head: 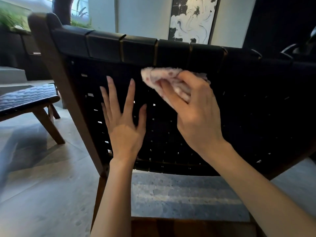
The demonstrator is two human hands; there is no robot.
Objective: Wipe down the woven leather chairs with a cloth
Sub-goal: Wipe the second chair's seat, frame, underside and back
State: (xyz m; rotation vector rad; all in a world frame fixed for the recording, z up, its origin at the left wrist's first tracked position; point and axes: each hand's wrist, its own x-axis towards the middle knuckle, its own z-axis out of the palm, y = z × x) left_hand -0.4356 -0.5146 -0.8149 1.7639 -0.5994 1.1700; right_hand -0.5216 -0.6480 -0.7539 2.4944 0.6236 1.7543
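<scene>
Gripping the bunched cloth (pixel 168 82), the right hand (pixel 195 113) pressed it to the woven back of the near chair (pixel 239 108), just under the strapped top rail (pixel 136 47); the left hand (pixel 124 120) lay flat beside it, fingers straight and spread on the weave, apparently bracing; the rail's long axis ran left to right, directly above the cloth, so the right hand was plainly the nearer; a second woven chair (pixel 27 98) stood well apart, to the left.

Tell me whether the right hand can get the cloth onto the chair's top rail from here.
Probably yes. The right hand grips the cloth just below the top rail, with nothing between them; the left hand lies flat on the weave, out of the way.
</scene>
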